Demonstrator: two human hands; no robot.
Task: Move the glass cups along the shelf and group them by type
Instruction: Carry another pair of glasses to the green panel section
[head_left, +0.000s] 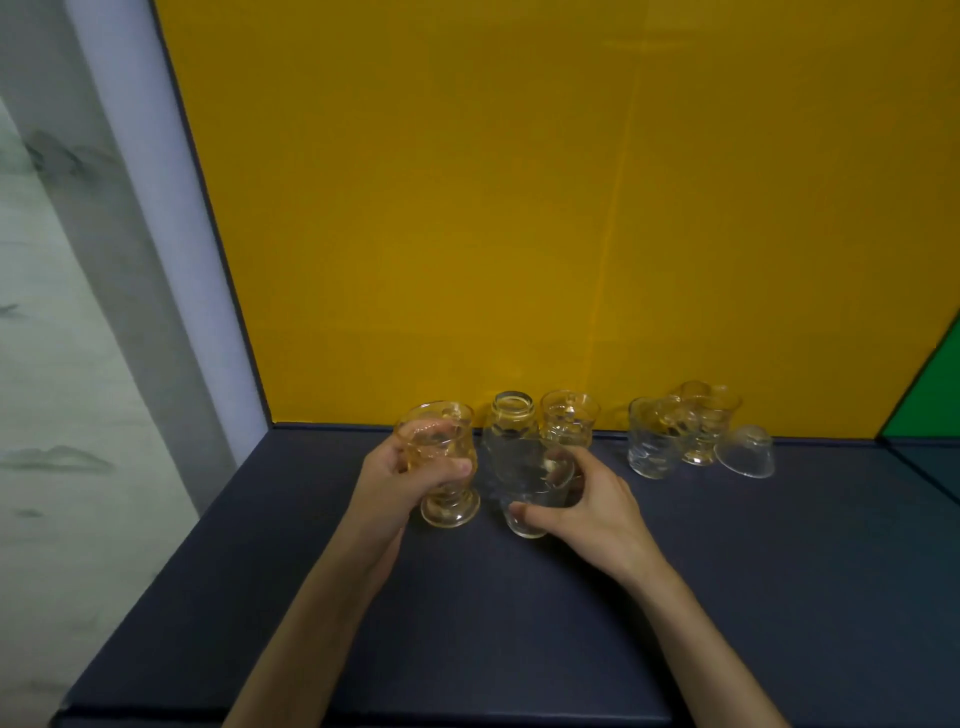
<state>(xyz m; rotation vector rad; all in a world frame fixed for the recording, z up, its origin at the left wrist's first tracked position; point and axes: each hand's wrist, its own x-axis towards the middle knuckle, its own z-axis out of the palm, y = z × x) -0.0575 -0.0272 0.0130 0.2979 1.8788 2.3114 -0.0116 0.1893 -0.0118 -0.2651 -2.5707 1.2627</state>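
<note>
On the dark blue shelf (519, 623), in front of a yellow back panel (519, 208), the person holds a glass in each hand. The left hand (400, 478) wraps its fingers and thumb around the bowl of an amber footed glass (444, 462), which stands upright or nearly so, its foot at or just above the shelf. The right hand (587, 499) grips a clear tumbler (530, 483) just beside it, thumb across the near side and fingers curled behind; the tumbler tilts a little, and whether its base touches the shelf cannot be told.

Directly behind these two, close to the back panel, stand a clear jar-shaped glass (511, 421) and another amber footed glass (569, 418), side by side. Well apart to the right sits a second cluster: a clear tumbler (649, 441), an amber footed glass (709, 426) touching or just beside it, and a small clear glass (745, 452) lying tipped on its side. A green panel (930, 400) shows at the far right edge.
</note>
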